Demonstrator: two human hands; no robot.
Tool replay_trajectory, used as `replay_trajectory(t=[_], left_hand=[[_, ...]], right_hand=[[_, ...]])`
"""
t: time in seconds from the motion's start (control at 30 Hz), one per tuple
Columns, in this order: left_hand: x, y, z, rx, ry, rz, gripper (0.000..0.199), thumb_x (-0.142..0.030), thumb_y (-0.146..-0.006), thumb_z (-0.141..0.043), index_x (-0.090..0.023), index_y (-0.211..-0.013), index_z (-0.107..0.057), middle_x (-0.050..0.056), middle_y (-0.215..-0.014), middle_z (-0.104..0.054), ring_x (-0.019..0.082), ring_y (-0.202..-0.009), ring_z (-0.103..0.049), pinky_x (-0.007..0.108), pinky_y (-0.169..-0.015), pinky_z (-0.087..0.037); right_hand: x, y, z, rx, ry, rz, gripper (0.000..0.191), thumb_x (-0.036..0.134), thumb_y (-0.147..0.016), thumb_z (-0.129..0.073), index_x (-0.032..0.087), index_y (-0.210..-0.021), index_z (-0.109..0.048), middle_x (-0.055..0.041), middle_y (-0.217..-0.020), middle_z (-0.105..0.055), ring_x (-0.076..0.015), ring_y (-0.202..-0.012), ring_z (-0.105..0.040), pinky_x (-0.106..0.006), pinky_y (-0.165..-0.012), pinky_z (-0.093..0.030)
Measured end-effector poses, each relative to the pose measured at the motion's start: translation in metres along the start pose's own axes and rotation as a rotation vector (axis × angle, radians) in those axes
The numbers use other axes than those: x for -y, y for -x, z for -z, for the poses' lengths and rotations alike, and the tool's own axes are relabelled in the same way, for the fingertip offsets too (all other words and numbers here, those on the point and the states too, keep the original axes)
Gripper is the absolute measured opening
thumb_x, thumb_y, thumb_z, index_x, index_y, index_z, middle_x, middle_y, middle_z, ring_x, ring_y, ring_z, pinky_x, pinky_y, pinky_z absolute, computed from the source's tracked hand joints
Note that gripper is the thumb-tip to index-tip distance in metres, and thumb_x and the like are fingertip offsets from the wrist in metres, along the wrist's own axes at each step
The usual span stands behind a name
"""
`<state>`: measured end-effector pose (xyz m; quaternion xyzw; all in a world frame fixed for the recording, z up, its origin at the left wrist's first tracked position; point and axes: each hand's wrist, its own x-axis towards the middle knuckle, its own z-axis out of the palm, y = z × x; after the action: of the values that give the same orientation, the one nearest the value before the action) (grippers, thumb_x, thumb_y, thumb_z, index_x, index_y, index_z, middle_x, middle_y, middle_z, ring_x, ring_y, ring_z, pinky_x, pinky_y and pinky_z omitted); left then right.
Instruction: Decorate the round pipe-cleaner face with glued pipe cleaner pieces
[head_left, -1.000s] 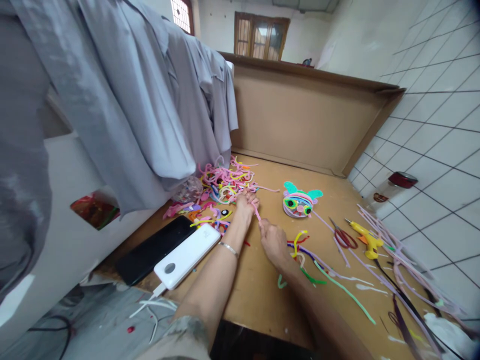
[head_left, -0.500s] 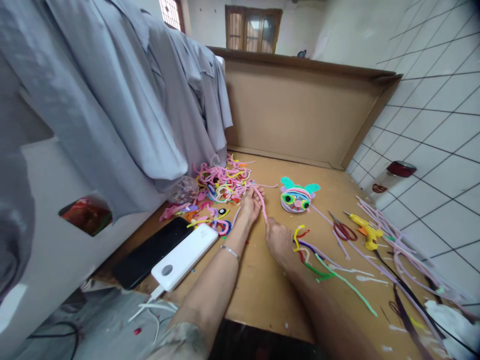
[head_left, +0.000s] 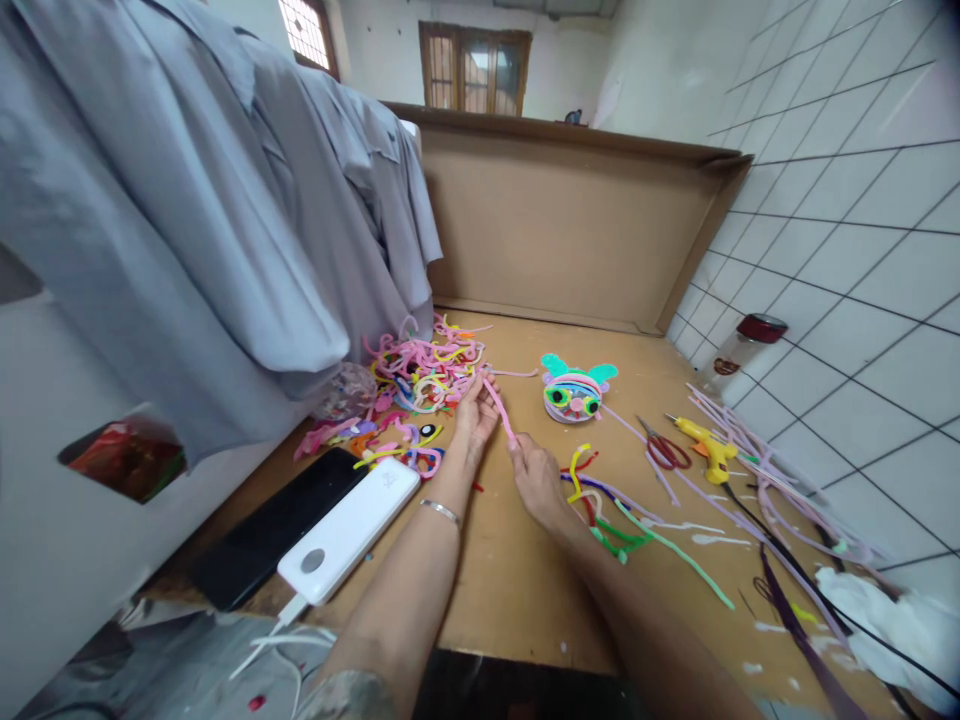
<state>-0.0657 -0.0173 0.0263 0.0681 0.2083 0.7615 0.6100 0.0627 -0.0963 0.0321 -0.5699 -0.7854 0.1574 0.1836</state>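
A pink pipe cleaner (head_left: pixel 499 408) stretches between my two hands over the middle of the table. Its upper end is in the closed fingers of my left hand (head_left: pixel 475 412), beside the pile of coloured pipe cleaners (head_left: pixel 431 365). My right hand (head_left: pixel 538 480) pinches the lower end. Behind my right hand stands a round decorated piece (head_left: pixel 572 395) with green ears and two yellow-green eyes. Loose coloured pipe cleaners (head_left: pixel 630 540) lie to the right of my right hand.
A white power bank (head_left: pixel 352 530) and a black phone (head_left: pixel 277 525) lie at the left. Red-handled scissors (head_left: pixel 666 450), a yellow glue gun (head_left: pixel 712 455) with its cord and long lilac pipe cleaners (head_left: pixel 795 500) are at the right. Grey cloth (head_left: pixel 300 220) hangs at the left.
The view has shifted, so the table's contents appear further left. Both hands keep hold of the pink pipe cleaner, with little change in their pose.
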Motion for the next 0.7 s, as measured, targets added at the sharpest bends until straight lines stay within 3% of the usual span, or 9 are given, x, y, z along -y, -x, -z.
replay_trajectory(t=[0.17,0.33,0.5,0.7], left_hand=[[-0.001,-0.003,0.003,-0.054,0.053,0.022,0.018,-0.006,-0.087,-0.055,-0.015,-0.096,-0.067,-0.002,-0.062,-0.064,0.006,-0.05,-0.057,0.015,-0.05,-0.044],[-0.002,-0.003,0.005,-0.137,0.117,0.067,0.02,-0.003,-0.088,-0.049,-0.014,-0.093,-0.065,-0.003,-0.056,-0.056,0.006,-0.047,-0.053,0.014,-0.048,-0.043],[-0.005,-0.005,0.005,-0.186,0.158,0.06,0.021,-0.001,-0.088,-0.046,-0.014,-0.087,-0.062,-0.004,-0.055,-0.053,0.005,-0.045,-0.049,0.014,-0.046,-0.041],[-0.004,-0.008,0.006,-0.198,0.144,0.044,0.018,-0.005,-0.088,-0.049,-0.015,-0.076,-0.057,-0.004,-0.054,-0.049,0.005,-0.044,-0.046,0.013,-0.046,-0.038]], right_hand=[[-0.01,-0.005,-0.014,-0.067,-0.537,0.04,0.027,0.03,-0.086,-0.04,0.019,-0.07,-0.059,-0.0002,-0.062,-0.056,-0.0135,-0.059,-0.048,-0.024,-0.058,-0.032],[-0.008,-0.008,-0.027,0.044,-0.968,-0.119,0.03,0.046,-0.073,-0.047,0.02,-0.062,-0.057,0.0091,-0.042,-0.028,-0.0082,-0.041,-0.024,-0.023,-0.046,-0.018],[0.006,-0.003,-0.025,0.149,-1.203,-0.263,0.027,0.047,-0.066,-0.057,0.02,-0.061,-0.054,0.013,-0.038,-0.023,-0.0047,-0.035,-0.014,-0.022,-0.04,-0.01],[0.021,0.0,-0.019,0.187,-1.305,-0.344,0.024,0.041,-0.071,-0.058,0.021,-0.061,-0.051,0.0137,-0.036,-0.022,-0.0039,-0.032,-0.012,-0.021,-0.036,-0.008]])
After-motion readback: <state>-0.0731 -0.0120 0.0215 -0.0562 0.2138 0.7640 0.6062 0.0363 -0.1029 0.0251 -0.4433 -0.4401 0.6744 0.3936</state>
